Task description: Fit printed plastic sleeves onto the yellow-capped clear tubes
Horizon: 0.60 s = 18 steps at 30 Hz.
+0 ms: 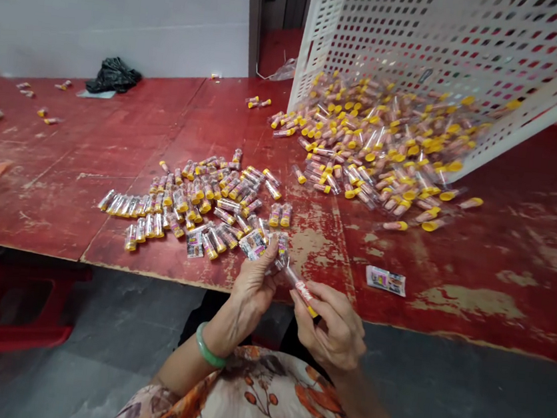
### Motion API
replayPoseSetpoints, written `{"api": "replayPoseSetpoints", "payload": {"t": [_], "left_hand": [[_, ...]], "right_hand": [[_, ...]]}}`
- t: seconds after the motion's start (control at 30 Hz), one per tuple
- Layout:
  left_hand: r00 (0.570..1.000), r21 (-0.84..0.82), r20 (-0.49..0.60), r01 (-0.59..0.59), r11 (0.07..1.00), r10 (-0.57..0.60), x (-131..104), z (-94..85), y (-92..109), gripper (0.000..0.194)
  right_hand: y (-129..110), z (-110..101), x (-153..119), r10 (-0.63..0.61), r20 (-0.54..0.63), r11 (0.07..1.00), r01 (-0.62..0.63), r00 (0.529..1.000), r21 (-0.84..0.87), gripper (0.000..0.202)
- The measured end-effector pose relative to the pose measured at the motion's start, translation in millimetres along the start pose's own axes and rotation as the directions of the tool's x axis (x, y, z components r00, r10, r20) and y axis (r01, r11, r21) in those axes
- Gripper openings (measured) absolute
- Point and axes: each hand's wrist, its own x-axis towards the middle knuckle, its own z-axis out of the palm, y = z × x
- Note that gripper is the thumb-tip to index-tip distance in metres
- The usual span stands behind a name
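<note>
Well, my left hand (254, 280) was closed on a few printed labels (254, 245), its thumb pressed down over them, just above the front edge of the red table (156, 131). My right hand (330, 322) pinched a clear tube (304, 291) between thumb and fingers, its yellow cap (313, 312) towards me and its far end up by my left fingers. That end seemed to touch them, though blur there made it hard to be sure.

Beyond my left hand lay a spread of labelled tubes (195, 189), some lined up side by side at its left, others heaped. Farther off to the right, a white basket (404, 29) lay tipped with its open side towards me, and a big pile of capped tubes (382, 133) spilled out of it onto the worn paint. A loose label (385, 281) lay flat right of my hands. Near the wall was a black bag (114, 76), and a red stool (20, 314) stood below the table at left.
</note>
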Motion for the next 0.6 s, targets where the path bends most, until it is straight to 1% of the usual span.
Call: {"api": "replayPoseSetpoints", "payload": {"t": [0.13,0.27,0.33,0.5,0.6], "left_hand": [[1.000,0.015,-0.001,-0.014,1.000,0.014,-3,1.4,0,0.030],[0.999,0.006,-0.023,-0.033,0.999,0.033,2,-1.8,-4,0.033],[1.000,0.019,-0.018,-0.014,1.000,0.014,3,-2.9,-5,0.034],[1.000,0.000,-0.002,0.011,1.000,-0.011,-2,-2.6,-3,0.032],[1.000,0.004,-0.002,0.019,1.000,-0.019,-3,-1.3,-2,0.031]], "right_hand": [[0,-2,3,-0.005,-0.003,1.000,0.005,1.000,-0.030,0.043],[-6,-4,6,0.043,-0.031,0.996,-0.040,0.999,0.074,0.043],[-6,-5,5,0.041,-0.028,0.995,-0.038,0.999,0.091,0.044],[3,-3,0,0.033,-0.003,0.999,-0.033,0.999,0.009,0.043],[7,-1,-2,-0.003,-0.005,0.999,0.003,1.000,-0.047,0.041]]}}
